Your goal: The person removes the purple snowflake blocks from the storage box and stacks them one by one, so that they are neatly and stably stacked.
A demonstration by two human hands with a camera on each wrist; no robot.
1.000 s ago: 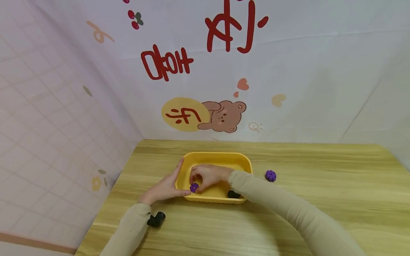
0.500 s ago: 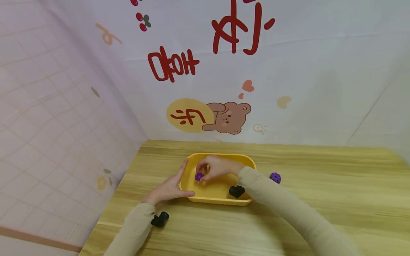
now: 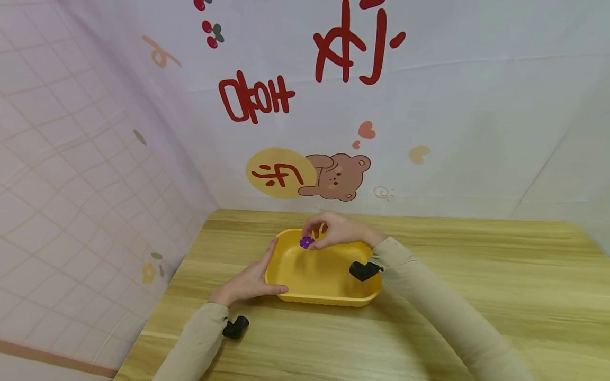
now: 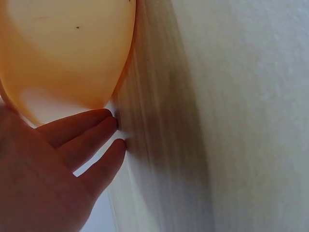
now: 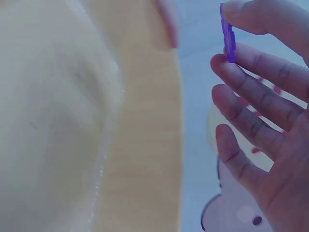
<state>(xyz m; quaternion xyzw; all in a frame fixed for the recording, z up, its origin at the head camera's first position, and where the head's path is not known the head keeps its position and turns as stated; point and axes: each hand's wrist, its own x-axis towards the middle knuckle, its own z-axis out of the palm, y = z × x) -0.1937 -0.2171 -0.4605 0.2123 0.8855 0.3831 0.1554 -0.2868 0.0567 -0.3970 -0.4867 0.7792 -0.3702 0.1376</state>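
Between thumb and fingertips my right hand [image 3: 340,228] pinches a purple interlocking disc [image 3: 307,242] with a notched edge. In the head view it overlaps the far rim of a yellow tray [image 3: 324,301]. The right wrist view shows the disc [image 5: 228,36] nearly edge-on, with the other fingers of that hand [image 5: 270,96] spread behind it. At the tray's left end rests my left hand [image 3: 250,278], thumb by the front corner, fingers reaching along the side. Straight fingers of that hand [image 4: 91,135] touch the tray's wall in the left wrist view.
The tray stands on a wooden table [image 3: 429,248] backed by a printed wall sheet [image 3: 472,132]. Black wrist cameras [image 3: 364,271] hang at both sleeves, the right one over the tray's inside.
My right hand has lifted the purple disc from the tray's front left, back and up to its far rim. A second purple disc, right of the tray, is now hidden by the sleeve.
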